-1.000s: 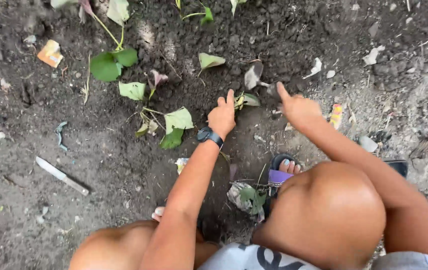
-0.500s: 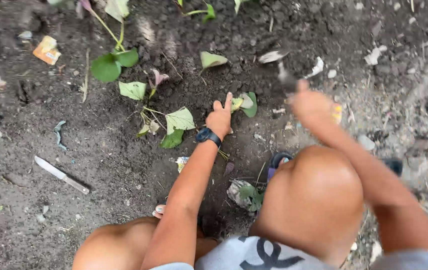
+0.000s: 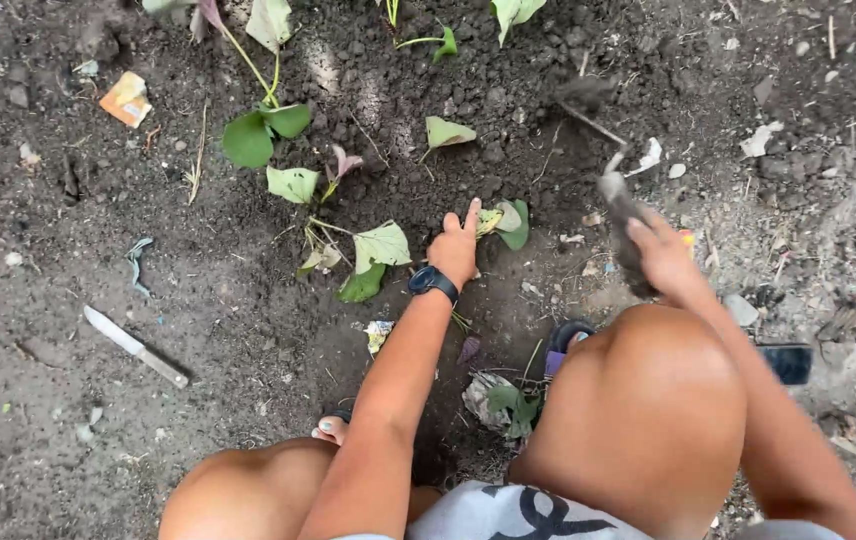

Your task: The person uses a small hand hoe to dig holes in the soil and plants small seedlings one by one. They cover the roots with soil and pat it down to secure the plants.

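The soil (image 3: pixel 248 300) was dark brown, the leaves (image 3: pixel 268 135) green with one purplish, the wristband (image 3: pixel 433 283) black, the knife (image 3: pixel 135 346) pale-bladed, the scrap (image 3: pixel 126 99) orange and cream, and the shirt (image 3: pixel 508 512) white with a dark mark.

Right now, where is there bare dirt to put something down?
Bare soil lies between the knife and the orange scrap, and below the knife at lower left. It is crowded around the left hand, where leafy cuttings lie close together, and near the right hand.

Single head-worn view, looking steeply down (almost straight), close over knees (image 3: pixel 648 400), hands and dark soil (image 3: pixel 248 420)
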